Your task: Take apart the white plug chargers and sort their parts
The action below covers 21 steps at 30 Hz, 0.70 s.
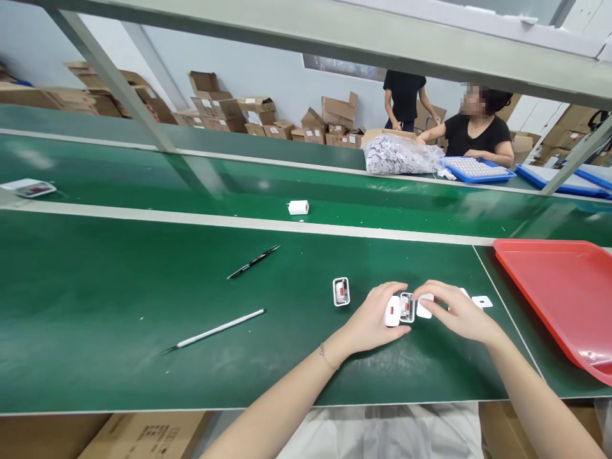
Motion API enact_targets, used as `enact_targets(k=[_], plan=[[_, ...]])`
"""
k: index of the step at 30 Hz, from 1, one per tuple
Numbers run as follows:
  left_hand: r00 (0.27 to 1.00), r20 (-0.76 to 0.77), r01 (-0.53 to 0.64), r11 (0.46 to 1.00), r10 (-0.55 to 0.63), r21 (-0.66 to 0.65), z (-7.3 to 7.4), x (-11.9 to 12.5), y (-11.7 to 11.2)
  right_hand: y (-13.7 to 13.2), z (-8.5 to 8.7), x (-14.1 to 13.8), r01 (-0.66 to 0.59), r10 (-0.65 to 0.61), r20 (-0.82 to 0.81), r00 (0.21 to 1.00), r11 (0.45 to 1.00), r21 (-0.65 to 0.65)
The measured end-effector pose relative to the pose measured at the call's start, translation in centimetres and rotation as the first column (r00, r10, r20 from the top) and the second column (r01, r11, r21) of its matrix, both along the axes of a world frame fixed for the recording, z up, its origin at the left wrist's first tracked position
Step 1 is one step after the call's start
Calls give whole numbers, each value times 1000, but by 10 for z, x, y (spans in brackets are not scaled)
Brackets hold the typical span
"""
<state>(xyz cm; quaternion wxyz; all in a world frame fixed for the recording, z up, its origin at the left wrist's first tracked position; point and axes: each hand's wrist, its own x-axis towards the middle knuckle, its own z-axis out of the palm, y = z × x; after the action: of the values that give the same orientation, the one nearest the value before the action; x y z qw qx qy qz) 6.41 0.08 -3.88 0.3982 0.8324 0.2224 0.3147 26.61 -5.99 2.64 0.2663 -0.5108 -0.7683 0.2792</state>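
Observation:
My left hand (pixel 370 319) rests on the green bench, thumb and fingers curved around a capped white charger (pixel 392 312) with a red port. Pressed beside that charger is an open white charger housing (pixel 406 308), its inner parts and a red piece showing. Just right of the housing, my right hand (pixel 456 310) pinches a small white cover plate (pixel 424 306). More white cover plates (pixel 482 301) lie by the right hand, partly hidden by it. Another open charger housing (pixel 341 292) stands apart to the left.
A red tray (pixel 559 299) sits at right. To the left lie a black pen-like tool (pixel 253 262) and a white brush-like stick (pixel 220 328). Beyond the rail is a white charger (pixel 299 207). Two people stand or sit across the bench near a bag of white parts (pixel 396 155) and blue trays (pixel 478 178).

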Motion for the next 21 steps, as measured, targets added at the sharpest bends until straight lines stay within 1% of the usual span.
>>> enact_targets(k=[2,4,7,9,12,13,15,17,19,21], plan=[[1000,-5,-8,1000,7,-10,1,2,0,5,-3,-5,4,-4,29,1000,1000,0],[1000,7,-19,999,20,-38,2,3,0,8,-8,-10,16,-16,5,1000,1000,-5],[999,27,-27,997,29,-70,1,4,0,9,-19,-15,73,-73,-34,997,997,-9],[999,41,-26,997,29,-76,1,4,0,9,-26,-17,77,-76,-30,997,996,40],[998,55,-28,995,33,-100,0,3,1,9,-35,-17,60,-64,25,998,986,154],[998,60,-20,992,28,-127,-1,3,1,9,-36,-16,59,-67,41,997,984,166],[996,84,3,976,16,-219,-1,4,2,9,-39,-13,71,-79,51,996,987,147],[992,127,31,941,13,-336,-2,5,2,11,-39,-10,75,-80,41,996,991,115],[984,172,41,899,39,-436,-3,7,2,14,-36,-8,58,-60,32,998,996,71],[978,197,43,868,64,-495,-3,10,1,21,-29,-10,64,-64,21,998,998,24]])
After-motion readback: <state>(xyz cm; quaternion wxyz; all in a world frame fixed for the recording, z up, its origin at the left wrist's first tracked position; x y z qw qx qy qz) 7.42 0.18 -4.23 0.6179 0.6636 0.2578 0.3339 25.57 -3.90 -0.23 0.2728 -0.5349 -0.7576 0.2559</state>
